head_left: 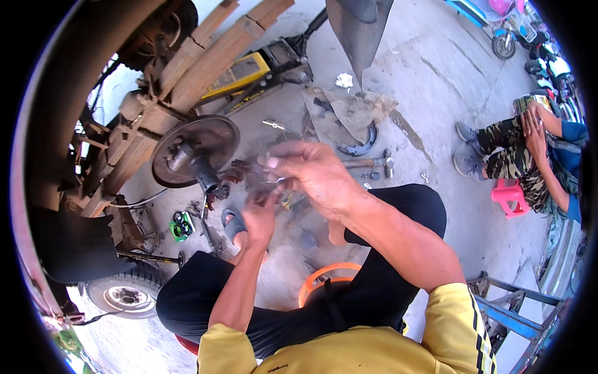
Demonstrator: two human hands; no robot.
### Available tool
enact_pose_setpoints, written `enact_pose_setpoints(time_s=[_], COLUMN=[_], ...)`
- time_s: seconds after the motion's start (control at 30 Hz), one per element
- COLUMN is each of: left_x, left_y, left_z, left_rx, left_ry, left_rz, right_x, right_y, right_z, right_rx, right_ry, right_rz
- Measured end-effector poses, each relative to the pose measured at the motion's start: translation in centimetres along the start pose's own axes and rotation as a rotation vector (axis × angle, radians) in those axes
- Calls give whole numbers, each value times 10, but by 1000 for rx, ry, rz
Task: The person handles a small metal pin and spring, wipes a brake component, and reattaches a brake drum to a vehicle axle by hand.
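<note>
My right hand (316, 176) is raised in front of me with thumb and fingers pinched together. A thin, shiny sliver (274, 181) shows at its fingertips, too small to name. Just below and to the left, my left hand (259, 215) hangs close to it, its fingers smeared by motion. Left of both hands, a round rusty brake plate (227, 138) surrounds a dark axle stub (204, 174) that sticks out toward me. A dark, blurred greasy patch lies behind the fingers; its parts cannot be made out.
A hammer (389, 163) and a curved brake shoe (361, 148) lie beyond my right hand, near brown cardboard (349, 115). A yellow jack (240, 75) stands under the vehicle frame. A green package (181, 226) lies left. Another person sits at right on a pink stool (511, 198).
</note>
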State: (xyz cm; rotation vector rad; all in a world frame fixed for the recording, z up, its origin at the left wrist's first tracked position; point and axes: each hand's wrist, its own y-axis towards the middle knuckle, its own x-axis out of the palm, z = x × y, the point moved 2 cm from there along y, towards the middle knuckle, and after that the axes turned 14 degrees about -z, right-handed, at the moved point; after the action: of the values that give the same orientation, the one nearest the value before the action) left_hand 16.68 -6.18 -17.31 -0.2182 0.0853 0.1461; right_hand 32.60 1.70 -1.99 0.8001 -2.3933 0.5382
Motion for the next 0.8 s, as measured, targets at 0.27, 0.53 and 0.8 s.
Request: enact_pose_setpoints(time_s=[0.27, 0.53, 0.8], left_x=[-41, -39, -25], left_y=[-67, -62, -55], left_z=[192, 189, 187], left_rx=[312, 476, 473], left_ry=[231, 323, 115], left_rz=[-3, -9, -14], right_x=[21, 34, 26], right_y=[-8, -12, -15], right_z=[9, 7, -4], right_rx=[23, 3, 16], right_ry=[34, 11, 26], right_rz=[-214, -317, -311])
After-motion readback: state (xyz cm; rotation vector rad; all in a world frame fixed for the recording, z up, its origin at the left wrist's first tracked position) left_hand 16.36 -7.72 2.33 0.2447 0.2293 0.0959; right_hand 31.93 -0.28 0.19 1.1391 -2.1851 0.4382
